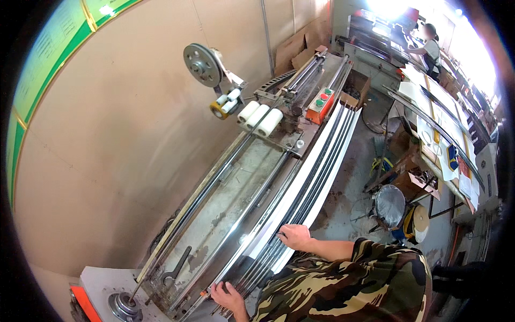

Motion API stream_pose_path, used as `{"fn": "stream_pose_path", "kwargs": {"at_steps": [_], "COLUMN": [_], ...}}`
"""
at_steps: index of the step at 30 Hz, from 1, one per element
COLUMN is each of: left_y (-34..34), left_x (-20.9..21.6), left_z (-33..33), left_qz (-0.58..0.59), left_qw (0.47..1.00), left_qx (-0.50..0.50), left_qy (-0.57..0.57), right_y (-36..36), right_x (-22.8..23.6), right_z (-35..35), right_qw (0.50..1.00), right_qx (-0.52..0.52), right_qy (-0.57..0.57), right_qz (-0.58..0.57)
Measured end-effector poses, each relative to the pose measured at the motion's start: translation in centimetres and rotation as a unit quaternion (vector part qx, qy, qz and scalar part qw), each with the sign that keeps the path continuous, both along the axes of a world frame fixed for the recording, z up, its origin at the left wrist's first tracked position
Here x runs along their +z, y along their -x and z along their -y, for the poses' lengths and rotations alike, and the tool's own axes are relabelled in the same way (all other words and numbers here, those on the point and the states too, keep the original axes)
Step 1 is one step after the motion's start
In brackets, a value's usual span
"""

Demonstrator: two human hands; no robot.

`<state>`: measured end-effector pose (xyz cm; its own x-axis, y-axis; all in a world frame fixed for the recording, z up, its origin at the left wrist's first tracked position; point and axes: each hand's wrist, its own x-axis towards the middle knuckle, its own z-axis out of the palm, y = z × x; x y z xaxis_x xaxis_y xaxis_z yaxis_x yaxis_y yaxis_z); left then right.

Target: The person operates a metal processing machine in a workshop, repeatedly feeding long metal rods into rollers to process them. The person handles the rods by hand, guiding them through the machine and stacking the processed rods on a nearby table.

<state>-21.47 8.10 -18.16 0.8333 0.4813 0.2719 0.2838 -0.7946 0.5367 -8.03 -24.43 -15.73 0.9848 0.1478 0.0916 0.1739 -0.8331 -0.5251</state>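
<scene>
Several long, thin black rods lie side by side on a white sheet along the near side of a long machine. My right hand is closed over the rods, its fingertips pinching a dark rod. Nearer to me, my left hand rests by the machine's front rail, beside the rods' near ends. Its fingers are apart, and nothing shows in them.
A spindle stands at the near left. On the machine are a wrench, white rollers and an orange button box. A pulley wheel rises above. Rightward stand a cluttered table and a stool. Another person works far off.
</scene>
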Motion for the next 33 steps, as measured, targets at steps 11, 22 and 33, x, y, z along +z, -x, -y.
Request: {"fn": "stream_pose_path", "kwargs": {"at_steps": [11,22,33], "left_y": [0.4,1.1,-0.4], "left_x": [-3.1,-4.4,-4.0], "left_z": [-2.9,-4.4,-3.9], "left_qz": [-0.002,-0.01,-0.005], "left_qw": [0.997,0.998,0.998], "left_qx": [-0.021,-0.041,-0.052], "left_qy": [0.073,0.047,0.037], "right_y": [1.2,2.1,0.9], "right_x": [-4.0,-4.3,-4.9], "right_z": [-5.1,-7.2,-6.5], "right_qw": [1.0,0.998,0.998], "right_qx": [0.001,-0.002,-0.004], "right_qy": [0.009,0.011,-0.001], "right_qz": [0.023,0.055,0.057]}}
